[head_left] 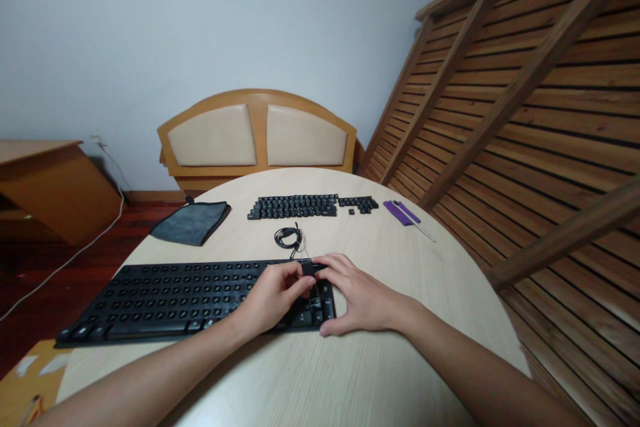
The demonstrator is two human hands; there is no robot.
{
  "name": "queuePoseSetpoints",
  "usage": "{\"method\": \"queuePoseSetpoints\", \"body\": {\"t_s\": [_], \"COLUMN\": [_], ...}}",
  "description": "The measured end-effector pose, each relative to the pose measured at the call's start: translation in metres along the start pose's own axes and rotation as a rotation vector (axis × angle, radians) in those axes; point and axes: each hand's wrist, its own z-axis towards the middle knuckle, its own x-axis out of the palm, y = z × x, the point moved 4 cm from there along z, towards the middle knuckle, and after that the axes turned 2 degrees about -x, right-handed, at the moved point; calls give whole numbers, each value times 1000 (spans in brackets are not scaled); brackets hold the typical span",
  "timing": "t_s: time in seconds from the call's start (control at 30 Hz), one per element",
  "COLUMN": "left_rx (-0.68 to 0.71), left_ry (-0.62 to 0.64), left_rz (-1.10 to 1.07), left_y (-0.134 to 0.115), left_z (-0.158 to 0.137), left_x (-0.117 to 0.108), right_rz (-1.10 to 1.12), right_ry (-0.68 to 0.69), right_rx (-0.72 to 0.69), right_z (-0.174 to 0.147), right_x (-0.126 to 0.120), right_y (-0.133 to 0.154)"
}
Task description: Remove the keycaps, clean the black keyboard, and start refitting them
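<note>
A black keyboard lies across the front of the table, most of its key sockets bare. The long space bar and some keys around it are in place. Between the thumb and fingers of my left hand is a keycap puller with a black handle and wire loops. Its lower wires reach down to the number pad at the keyboard's right end. My right hand grips that end, thumb at the front corner and fingers toward the back. The fingers cover part of the number pad.
Removed keycaps stand in rows behind the keyboard, with a smaller group beside them. A coiled cable lies nearer. A grey cloth is at left; a purple item and a thin metal-shafted tool are at right.
</note>
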Motion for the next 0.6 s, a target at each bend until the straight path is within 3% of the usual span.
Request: {"method": "queuePoseSetpoints", "body": {"t_s": [0.2,0.37,0.5,0.6], "left_rx": [40,149,279,281], "left_ry": [18,12,87,70], "left_rz": [91,290,387,412], "left_y": [0,-8,-18,-18], "left_z": [-2,-8,-14,-13], "left_x": [2,3,5,4], "right_rz": [-7,-16,-9,5], "right_ry": [0,-9,-8,9], "right_rx": [-6,-2,-8,-11], "right_z": [1,1,1,1], "right_x": [1,3,1,-1], "right_y": [2,1,3,4]}}
